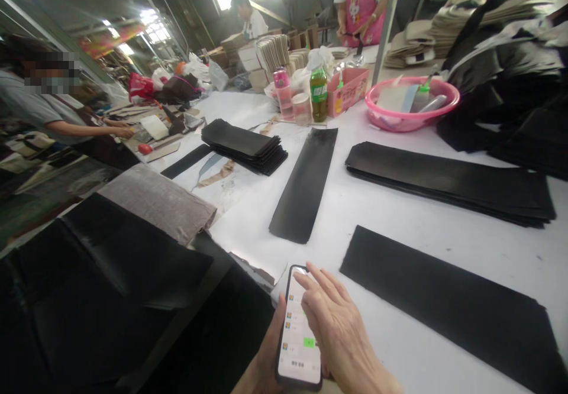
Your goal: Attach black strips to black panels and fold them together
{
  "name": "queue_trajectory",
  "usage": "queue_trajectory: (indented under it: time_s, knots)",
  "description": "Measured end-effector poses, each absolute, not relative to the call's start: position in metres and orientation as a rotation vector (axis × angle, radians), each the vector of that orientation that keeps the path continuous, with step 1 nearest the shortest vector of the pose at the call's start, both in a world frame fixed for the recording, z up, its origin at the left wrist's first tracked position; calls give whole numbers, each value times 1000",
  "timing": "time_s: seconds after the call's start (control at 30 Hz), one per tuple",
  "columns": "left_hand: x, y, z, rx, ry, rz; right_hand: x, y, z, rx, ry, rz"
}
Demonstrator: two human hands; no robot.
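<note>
My left hand point(266, 358) holds a smartphone point(298, 346) from below at the bottom edge of the view; its lit screen shows a chat list. My right hand point(337, 329) lies over the phone with the fingers stretched out, the fingertips touching the screen near its top. Both hands hover over the near edge of a white table point(399, 216). A black strip point(448, 305) lies flat just right of my right hand, and another black strip point(306, 181) lies ahead of the phone.
Stacks of black strips point(448, 181) point(244, 145) lie on the table. Further back stand a pink basin point(410, 107), bottles point(318, 93) and a pink box point(348, 89). Dark sheets point(110, 287) cover the near left. A person point(53, 116) works at left; two others stand at the back.
</note>
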State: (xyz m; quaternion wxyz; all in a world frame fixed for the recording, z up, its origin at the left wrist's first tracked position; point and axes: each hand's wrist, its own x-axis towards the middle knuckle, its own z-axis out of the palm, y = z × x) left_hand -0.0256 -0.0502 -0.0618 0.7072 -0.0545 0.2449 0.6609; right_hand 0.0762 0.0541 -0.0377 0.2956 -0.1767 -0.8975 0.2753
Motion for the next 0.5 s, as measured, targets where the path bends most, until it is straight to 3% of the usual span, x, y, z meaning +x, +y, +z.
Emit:
queue_trajectory:
  time_s: [0.2, 0.5]
  knots:
    - [-26, -54, -68, -155, 548, 1410, 93, 51, -46, -562, -2320, 615]
    - [-26, -57, -74, -131, 586, 1373, 101, 43, -49, -632, -2221, 709]
